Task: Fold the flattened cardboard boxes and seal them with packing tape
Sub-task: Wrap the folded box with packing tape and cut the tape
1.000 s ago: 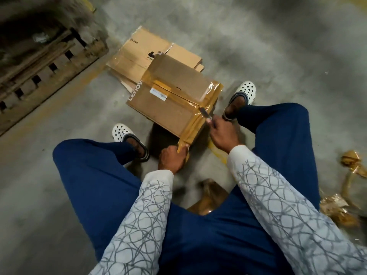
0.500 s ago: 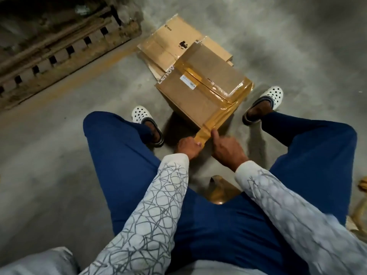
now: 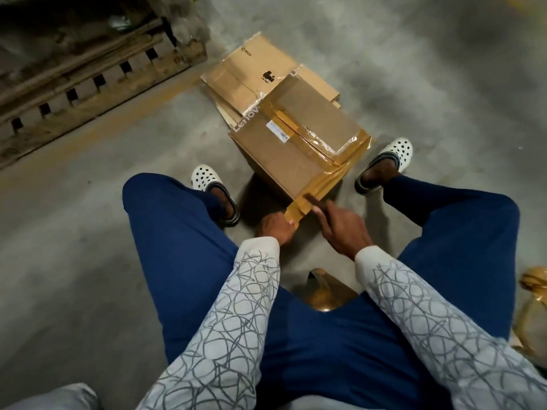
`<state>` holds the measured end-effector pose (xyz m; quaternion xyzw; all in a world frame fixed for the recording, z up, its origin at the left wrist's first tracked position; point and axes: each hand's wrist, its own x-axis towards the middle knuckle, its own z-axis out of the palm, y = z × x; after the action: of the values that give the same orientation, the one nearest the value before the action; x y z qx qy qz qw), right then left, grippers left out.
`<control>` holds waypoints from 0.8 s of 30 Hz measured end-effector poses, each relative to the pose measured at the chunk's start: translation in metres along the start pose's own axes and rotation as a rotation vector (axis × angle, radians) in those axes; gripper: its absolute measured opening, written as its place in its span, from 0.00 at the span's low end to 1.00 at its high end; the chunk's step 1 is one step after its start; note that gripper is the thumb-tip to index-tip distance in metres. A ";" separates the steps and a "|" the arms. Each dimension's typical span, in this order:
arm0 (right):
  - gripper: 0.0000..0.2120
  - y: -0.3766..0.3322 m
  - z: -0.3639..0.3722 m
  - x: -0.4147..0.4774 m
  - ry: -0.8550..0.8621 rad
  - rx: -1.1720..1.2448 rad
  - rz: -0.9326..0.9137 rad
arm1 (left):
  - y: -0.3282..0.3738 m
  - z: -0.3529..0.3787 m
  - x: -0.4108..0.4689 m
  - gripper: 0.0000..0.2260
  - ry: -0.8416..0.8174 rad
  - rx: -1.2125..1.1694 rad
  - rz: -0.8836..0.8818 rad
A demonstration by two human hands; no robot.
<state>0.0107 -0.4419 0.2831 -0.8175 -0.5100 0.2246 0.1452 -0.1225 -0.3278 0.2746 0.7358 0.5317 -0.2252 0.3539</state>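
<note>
Where the box sits: cardboard box (image 3: 284, 161), folded up, on the concrete floor (image 3: 88, 232) between the person's feet, one corner towards the person.
Tape: brown packing tape (image 3: 325, 179) lies over the top seam and along the top edge nearest the right foot; a loose strip runs off the near corner.
Left hand (image 3: 276, 229): grip pinched on the free end of that strip, just off the box's near corner.
Right hand (image 3: 343, 229): grip curled round a dark slim tool (image 3: 315, 201) whose tip meets the strip just beside the left hand; too blurred to tell what kind.
Flattened boxes (image 3: 245, 81): small stack flat on the floor, just behind the folded box and partly hidden by it.
Wooden pallet (image 3: 88, 81): on the far left of the floor, well apart from the box.
Clogs: white, one (image 3: 204, 179) left of the box, one (image 3: 396, 149) right of it.
Crumpled tape scraps (image 3: 532, 291): on the floor at the right side, beside the right thigh.
Brown glossy thing (image 3: 325, 291): on the floor between the thighs; cannot tell what it is.
</note>
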 end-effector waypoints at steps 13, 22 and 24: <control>0.37 -0.012 0.007 0.079 -0.011 0.408 0.462 | 0.007 0.001 -0.017 0.19 0.013 -0.093 -0.136; 0.12 0.024 0.001 0.075 0.134 0.391 0.490 | -0.019 0.000 -0.022 0.19 -0.014 -0.126 -0.235; 0.15 0.043 0.002 0.064 0.133 0.451 0.461 | -0.014 -0.009 -0.021 0.20 0.034 -0.220 -0.264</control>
<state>0.0663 -0.4033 0.2472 -0.8715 -0.2383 0.3050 0.3010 -0.1432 -0.3317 0.2917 0.6203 0.6509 -0.1977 0.3906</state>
